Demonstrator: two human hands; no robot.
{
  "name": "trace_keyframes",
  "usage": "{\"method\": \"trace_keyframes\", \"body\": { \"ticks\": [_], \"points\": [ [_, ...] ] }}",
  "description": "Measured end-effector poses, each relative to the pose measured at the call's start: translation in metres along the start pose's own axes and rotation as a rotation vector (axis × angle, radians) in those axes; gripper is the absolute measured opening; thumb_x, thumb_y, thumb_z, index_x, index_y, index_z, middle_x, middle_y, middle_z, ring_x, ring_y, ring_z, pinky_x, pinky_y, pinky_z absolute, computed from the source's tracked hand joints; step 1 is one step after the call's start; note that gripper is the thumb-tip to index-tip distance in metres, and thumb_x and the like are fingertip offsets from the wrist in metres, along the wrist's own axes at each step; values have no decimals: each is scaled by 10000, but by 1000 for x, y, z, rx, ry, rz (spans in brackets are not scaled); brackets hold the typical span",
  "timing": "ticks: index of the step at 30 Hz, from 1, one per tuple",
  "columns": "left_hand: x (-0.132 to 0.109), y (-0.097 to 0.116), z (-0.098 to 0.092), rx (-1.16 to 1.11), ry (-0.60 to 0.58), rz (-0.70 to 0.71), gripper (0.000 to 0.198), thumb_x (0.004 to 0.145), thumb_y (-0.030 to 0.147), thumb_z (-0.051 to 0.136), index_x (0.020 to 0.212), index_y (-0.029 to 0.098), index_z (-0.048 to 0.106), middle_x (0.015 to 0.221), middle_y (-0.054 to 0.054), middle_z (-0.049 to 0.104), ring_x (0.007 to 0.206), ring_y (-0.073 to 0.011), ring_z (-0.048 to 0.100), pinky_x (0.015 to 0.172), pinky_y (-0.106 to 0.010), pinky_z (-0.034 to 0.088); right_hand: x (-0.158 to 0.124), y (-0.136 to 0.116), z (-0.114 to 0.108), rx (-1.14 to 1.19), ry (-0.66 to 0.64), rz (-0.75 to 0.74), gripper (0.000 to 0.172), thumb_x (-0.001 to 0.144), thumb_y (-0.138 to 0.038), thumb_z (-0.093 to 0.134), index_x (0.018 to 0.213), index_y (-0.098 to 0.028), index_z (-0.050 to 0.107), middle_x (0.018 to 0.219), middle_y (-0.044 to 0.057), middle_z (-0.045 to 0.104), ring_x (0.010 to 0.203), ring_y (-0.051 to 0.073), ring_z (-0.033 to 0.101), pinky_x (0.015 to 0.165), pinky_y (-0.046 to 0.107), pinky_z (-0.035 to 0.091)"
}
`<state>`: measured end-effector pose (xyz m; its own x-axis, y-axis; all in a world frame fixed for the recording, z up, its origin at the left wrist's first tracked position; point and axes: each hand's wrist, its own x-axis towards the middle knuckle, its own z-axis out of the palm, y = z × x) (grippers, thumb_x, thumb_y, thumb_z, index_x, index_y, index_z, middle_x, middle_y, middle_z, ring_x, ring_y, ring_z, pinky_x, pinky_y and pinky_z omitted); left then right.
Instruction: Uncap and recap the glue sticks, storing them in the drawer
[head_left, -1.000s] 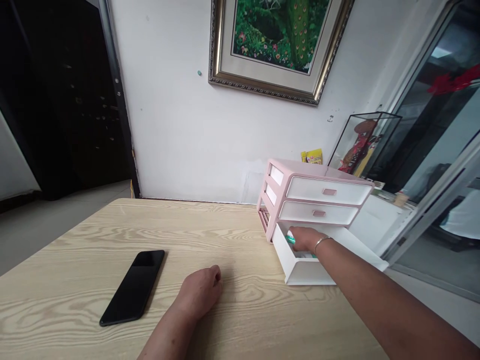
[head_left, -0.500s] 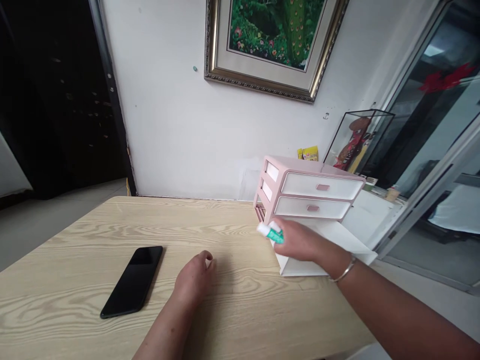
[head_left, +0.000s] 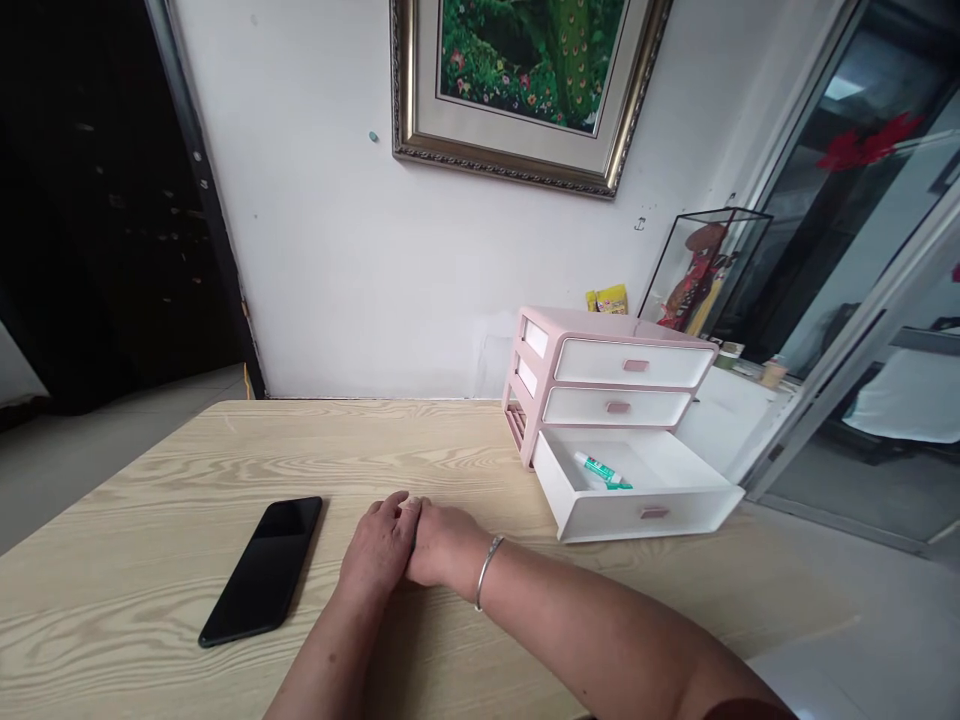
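My left hand [head_left: 379, 545] and my right hand [head_left: 444, 542] rest together on the wooden table, touching, with fingers curled in. Nothing shows in either one, though the right fingertips are partly hidden behind the left. A small white and green tube [head_left: 600, 468] lies in the pulled-out bottom drawer [head_left: 641, 515] of a pink and white drawer unit [head_left: 544, 375], to the right of my hands. Another bit of green shows beside the tube; I cannot tell whether it is a separate thing. Left of my hands lies a black phone [head_left: 264, 570].
The unit's upper two drawers are closed. A yellow packet [head_left: 607, 299] shows behind its top, and a glass case [head_left: 705, 270] with a figure stands further right. A framed picture [head_left: 510, 165] hangs on the wall behind the wooden table [head_left: 360, 440].
My right hand has let go of the tube, which now lies in the bottom drawer, and has moved left to meet my left hand. The view has shifted slightly.
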<state>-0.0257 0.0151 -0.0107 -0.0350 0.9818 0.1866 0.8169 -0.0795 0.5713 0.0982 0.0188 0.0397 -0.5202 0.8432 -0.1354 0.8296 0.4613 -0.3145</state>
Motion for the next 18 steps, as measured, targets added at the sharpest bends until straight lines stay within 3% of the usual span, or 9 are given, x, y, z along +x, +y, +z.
{"method": "trace_keyframes", "body": {
  "ticks": [5,8,12,14,16,18],
  "points": [
    [0,-5,-1,162,-102,76,460,885,154,462,1292,200,670,1470,-105,599,1338,-292,534,1140,-379,372,6,14,20,31,35,67,649,657,-350,786,1261,-204,600,1173,122,731,1008,322,720,752,343,535],
    [0,-4,-1,212,-128,75,426,865,110,485,1224,189,700,1475,-128,589,1323,-298,551,1124,-386,388,-3,33,19,44,147,49,506,758,-447,732,1209,-237,644,1124,82,750,1022,297,709,794,333,521],
    [-3,3,-4,219,-138,3,362,906,142,466,1165,177,717,1457,-137,600,1303,-291,573,1079,-361,420,-29,71,-27,-9,293,100,339,930,-425,610,1229,-275,667,1154,58,740,1113,258,671,880,316,506],
    [-6,6,-7,199,-124,-74,405,960,245,429,1281,150,658,1400,-164,632,1289,-289,589,1062,-357,433,-43,94,-62,-107,274,232,273,978,-408,592,1186,-256,682,1172,72,720,1074,229,669,901,325,522],
    [-11,8,-10,178,-111,-140,498,983,344,404,1393,118,573,1366,-189,639,1278,-299,599,1059,-370,437,-56,118,-94,-190,249,349,327,989,-399,613,1239,-191,641,1255,90,656,1065,228,658,910,417,557],
    [-18,8,-10,164,-110,-168,550,969,391,427,1433,116,536,1390,-191,615,1289,-313,587,1077,-386,423,-66,139,-115,-223,250,415,326,991,-376,622,1264,-200,629,1304,91,624,1092,234,646,922,429,565]
  ]
}}
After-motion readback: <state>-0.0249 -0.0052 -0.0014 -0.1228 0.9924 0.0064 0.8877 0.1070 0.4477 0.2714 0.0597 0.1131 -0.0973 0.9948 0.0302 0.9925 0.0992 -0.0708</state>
